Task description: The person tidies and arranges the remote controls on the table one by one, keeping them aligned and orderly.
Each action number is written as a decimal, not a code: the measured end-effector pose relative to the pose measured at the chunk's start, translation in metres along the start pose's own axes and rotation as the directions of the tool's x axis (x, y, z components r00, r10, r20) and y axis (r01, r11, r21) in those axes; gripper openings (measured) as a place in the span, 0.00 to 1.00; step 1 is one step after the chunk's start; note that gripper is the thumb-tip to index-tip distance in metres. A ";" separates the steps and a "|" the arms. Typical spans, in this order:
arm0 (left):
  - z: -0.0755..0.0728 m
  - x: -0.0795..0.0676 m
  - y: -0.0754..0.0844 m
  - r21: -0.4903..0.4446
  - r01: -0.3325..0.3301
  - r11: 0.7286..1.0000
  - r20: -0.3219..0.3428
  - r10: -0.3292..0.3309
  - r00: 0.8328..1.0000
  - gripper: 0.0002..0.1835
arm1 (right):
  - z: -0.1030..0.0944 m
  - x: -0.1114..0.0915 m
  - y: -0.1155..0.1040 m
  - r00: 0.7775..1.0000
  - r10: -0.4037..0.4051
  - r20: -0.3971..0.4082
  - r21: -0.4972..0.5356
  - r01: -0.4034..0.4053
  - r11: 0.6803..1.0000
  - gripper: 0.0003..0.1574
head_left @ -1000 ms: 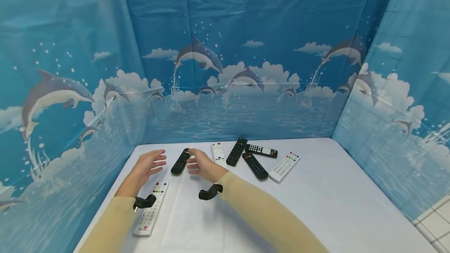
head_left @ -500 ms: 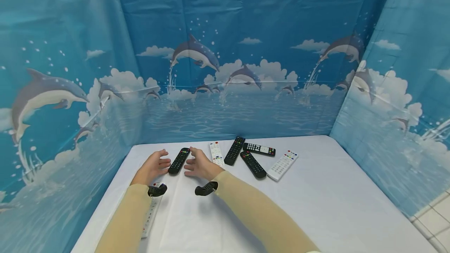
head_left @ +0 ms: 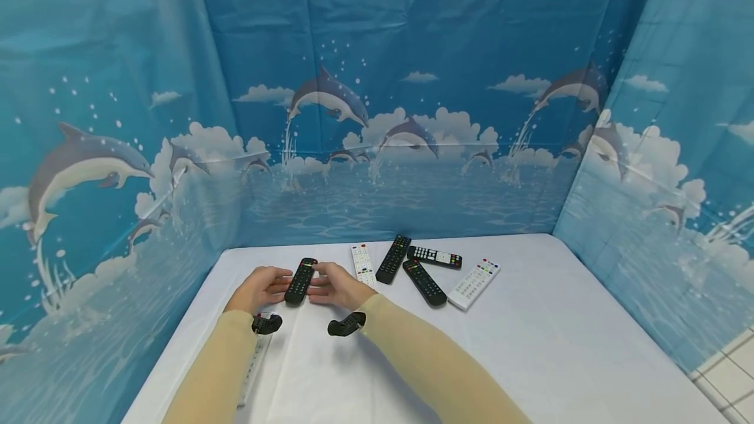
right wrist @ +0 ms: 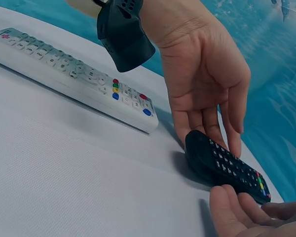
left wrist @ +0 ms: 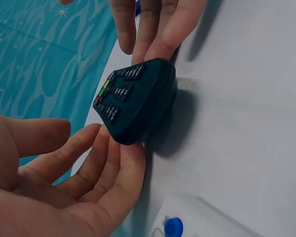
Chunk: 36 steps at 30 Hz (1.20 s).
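A black remote control (head_left: 301, 281) with rows of small buttons lies at the left of the white table, between my two hands. My left hand (head_left: 259, 290) is at its left side, with fingertips reaching the casing's lower edge in the left wrist view. From the other side my right hand (head_left: 340, 285) meets it; its fingers (right wrist: 232, 202) look relaxed and close against the casing. Neither hand curls round the remote. Beneath my left forearm lies a white remote control (right wrist: 74, 74), partly hidden in the head view.
Right of my hands lie a narrow white remote (head_left: 362, 264), a long black remote (head_left: 393, 259), a black remote set crosswise (head_left: 434, 256), another black remote (head_left: 425, 283) and a wider white remote (head_left: 474, 284). A dolphin-print curtain (head_left: 377, 195) surrounds the table (head_left: 530, 345).
My left hand has moved right, up to the black remote, and its forearm now covers much of the white one. My right hand's fingers have come in against the black remote's right side.
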<state>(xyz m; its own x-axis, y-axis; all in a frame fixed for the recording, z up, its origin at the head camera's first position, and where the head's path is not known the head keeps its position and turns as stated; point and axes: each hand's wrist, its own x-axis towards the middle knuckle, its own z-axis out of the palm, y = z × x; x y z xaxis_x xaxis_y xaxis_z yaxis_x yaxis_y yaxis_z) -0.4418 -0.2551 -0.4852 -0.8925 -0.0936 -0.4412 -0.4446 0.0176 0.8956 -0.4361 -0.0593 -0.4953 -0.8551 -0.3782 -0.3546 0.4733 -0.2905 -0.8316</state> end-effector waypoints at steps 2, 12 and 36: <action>-0.001 0.000 -0.002 0.003 0.006 1.000 -0.008 -0.006 1.000 0.21 | -0.001 -0.001 0.001 1.000 0.004 -0.002 -0.008 -0.004 1.000 0.36; -0.001 0.000 -0.004 0.104 -0.019 0.994 -0.020 0.022 1.000 0.20 | 0.004 -0.006 0.005 1.000 0.015 -0.017 -0.124 -0.017 0.992 0.28; 0.012 -0.016 0.007 0.158 -0.124 0.980 0.020 0.123 0.992 0.18 | 0.003 -0.008 0.009 0.988 -0.110 -0.107 -0.156 0.093 0.983 0.32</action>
<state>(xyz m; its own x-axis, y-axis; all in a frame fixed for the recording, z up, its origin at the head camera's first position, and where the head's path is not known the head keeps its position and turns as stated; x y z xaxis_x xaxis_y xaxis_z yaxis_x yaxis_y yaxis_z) -0.4312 -0.2412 -0.4728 -0.9417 -0.0703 -0.3290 -0.3364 0.1859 0.9232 -0.4249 -0.0619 -0.4982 -0.9199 -0.2475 -0.3043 0.3529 -0.1839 -0.9174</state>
